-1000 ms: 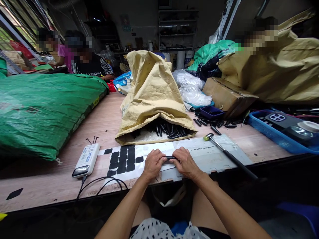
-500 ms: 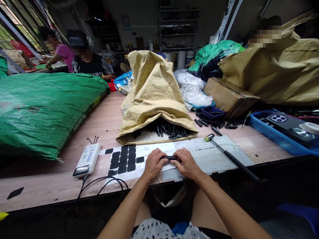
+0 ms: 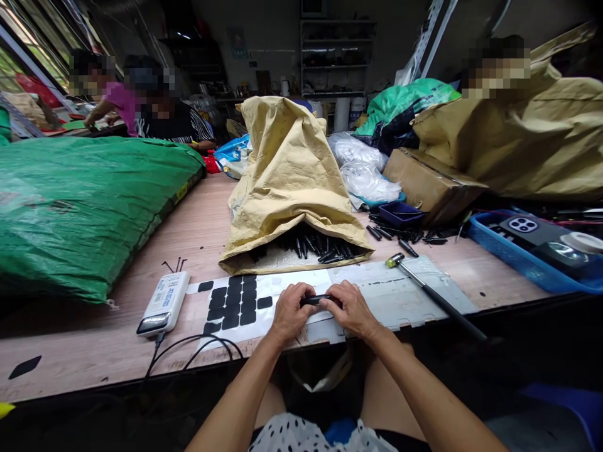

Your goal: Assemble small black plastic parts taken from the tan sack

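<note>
A slim black cylindrical piece (image 3: 315,300) lies crosswise between my two hands, just above the table's front edge. Its left end is in the closed fingers of my left hand (image 3: 293,309). My right hand (image 3: 349,307) grips the other end, fingers curled over it. Beneath them is a white sheet (image 3: 277,282) with rows of black rounded-square stickers (image 3: 233,301) on its left part. Straight ahead, a tan paper sack (image 3: 292,182) lies with its mouth toward me, and many similar black pieces (image 3: 325,245) show inside.
A hammer (image 3: 424,285) lies right of my hands, its handle past the table edge. Left stand a white power bank (image 3: 164,304) with a cable and a big green sack (image 3: 89,207). A blue basket (image 3: 518,263) and cardboard box (image 3: 428,182) are right. Other people sit beyond.
Both hands stay in place on the black piece. The fingers have shifted slightly, and a little more of the piece shows near my left hand.
</note>
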Demonstrator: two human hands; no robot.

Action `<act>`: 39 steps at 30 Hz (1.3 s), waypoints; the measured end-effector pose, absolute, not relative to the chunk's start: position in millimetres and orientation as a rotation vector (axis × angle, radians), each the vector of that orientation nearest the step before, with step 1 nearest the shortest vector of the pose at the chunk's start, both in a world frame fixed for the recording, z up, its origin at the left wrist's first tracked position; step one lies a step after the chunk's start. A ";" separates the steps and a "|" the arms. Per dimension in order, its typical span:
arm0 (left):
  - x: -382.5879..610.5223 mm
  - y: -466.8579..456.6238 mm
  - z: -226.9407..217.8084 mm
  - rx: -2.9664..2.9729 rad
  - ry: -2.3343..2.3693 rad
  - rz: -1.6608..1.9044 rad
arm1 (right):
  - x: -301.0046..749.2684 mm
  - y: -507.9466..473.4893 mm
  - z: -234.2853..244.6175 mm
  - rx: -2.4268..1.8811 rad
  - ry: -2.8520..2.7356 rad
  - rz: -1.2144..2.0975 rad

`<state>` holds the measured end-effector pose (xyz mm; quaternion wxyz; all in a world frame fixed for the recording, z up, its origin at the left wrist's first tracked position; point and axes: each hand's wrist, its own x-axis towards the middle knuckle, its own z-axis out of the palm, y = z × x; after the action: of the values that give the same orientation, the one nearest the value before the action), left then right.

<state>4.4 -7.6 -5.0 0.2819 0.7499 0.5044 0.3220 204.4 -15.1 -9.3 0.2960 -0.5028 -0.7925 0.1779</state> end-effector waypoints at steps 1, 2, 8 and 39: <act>4.2 -7.7 -5.0 2.022 1.351 0.849 | 205.0 -15.0 -10.0 -1.325 -2.110 0.475; 4.0 -7.8 -5.1 2.040 1.351 0.834 | 205.5 -15.1 -10.4 -1.315 -2.114 0.474; 4.2 -6.4 -6.8 2.133 1.367 0.758 | 204.0 -17.1 -9.7 -1.331 -2.204 0.374; 2.9 -5.9 -6.9 2.077 1.318 0.803 | 204.5 -10.0 -2.4 -1.237 -2.365 0.374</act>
<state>2.9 -5.9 -6.9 0.2734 0.7720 0.4901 0.2984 204.5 -10.0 -2.4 0.2213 -0.4477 -0.8557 0.1354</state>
